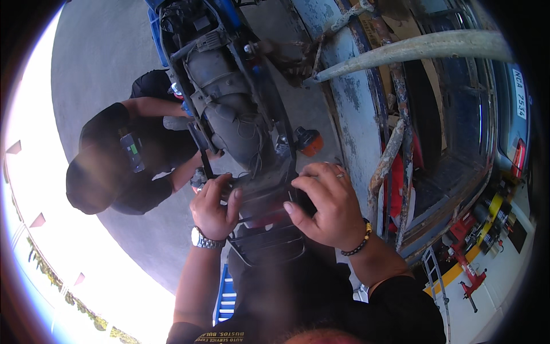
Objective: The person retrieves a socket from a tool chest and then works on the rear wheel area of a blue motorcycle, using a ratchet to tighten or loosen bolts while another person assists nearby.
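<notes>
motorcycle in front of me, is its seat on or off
Off: on the motorcycle, the frame rails and the dusty parts between them lie exposed from above, nothing fitted over them.

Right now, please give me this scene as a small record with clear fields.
Left hand: at rear left of motorcycle, silver watch on wrist
Right hand: at its rear right, beaded bracelet on wrist
Lamp: orange, beyond the right hand
Co-worker: at left, dark cap, arms reaching toward motorcycle
Right side: blue panel with peeling paint
</notes>
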A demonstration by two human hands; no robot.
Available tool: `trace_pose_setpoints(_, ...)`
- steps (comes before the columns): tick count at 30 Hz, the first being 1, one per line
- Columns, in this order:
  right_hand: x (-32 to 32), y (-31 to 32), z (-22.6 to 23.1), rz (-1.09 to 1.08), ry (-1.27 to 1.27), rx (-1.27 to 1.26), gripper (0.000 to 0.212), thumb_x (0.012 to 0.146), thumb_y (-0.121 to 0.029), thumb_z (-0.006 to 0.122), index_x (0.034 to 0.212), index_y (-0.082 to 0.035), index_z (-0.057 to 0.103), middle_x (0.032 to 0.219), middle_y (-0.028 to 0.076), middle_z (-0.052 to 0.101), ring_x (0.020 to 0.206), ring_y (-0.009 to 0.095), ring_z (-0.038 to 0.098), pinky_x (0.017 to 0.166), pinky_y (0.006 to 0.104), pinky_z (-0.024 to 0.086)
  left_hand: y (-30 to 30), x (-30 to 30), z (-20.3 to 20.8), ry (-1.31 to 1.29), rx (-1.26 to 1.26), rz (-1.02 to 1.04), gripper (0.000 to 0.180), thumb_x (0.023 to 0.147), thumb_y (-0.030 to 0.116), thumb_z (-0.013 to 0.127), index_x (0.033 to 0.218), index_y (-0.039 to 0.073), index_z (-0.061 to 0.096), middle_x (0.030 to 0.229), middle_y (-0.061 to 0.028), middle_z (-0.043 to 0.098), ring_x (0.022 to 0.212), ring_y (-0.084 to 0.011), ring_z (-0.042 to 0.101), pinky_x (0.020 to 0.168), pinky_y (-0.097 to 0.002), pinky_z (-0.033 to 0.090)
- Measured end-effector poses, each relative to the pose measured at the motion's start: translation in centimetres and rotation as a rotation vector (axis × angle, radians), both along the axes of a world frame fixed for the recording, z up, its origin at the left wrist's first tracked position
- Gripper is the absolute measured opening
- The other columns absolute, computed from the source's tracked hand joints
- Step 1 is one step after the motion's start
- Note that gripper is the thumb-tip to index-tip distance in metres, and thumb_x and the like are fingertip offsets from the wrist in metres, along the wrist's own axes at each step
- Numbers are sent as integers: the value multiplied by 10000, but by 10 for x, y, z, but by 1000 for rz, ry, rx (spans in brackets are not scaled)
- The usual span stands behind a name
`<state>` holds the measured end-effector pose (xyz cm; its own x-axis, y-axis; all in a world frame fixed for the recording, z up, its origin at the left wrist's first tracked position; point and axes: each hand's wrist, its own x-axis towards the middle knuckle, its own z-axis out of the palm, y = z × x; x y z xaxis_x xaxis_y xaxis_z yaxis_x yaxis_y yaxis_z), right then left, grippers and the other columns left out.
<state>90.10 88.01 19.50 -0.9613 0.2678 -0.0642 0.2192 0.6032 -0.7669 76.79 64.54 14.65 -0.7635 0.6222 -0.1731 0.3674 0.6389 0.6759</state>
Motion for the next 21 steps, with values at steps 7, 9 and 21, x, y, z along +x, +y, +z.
trace_pose_setpoints(7,-8,79,-65,280,-553,94,423,925,-339,744,1219,-48,659,1113,159,645,1024,386,652,971,504,489,3,-1,-5,23,-163,21,235,846,254,699,917,31,682,690,-94,588,547,-291,569,536,-399,407)
trace_pose_setpoints(9,-8,84,-67,297,-506,-48,457,927,-346,744,1257,-46,642,1112,156,641,1017,373,652,966,498,492,3,0,-5,54,-184,21,228,850,254,673,896,30,675,667,-93,558,525,-284,536,524,-400,384)
trace_pose_setpoints(21,-54,109,-46,422,-562,-182,565,900,-309,784,1351,-13,618,1261,193,625,1061,378,664,896,461,542,6,-6,-4,-41,-232,-25,232,835,249,660,873,20,666,641,-75,545,499,-252,514,501,-373,360)
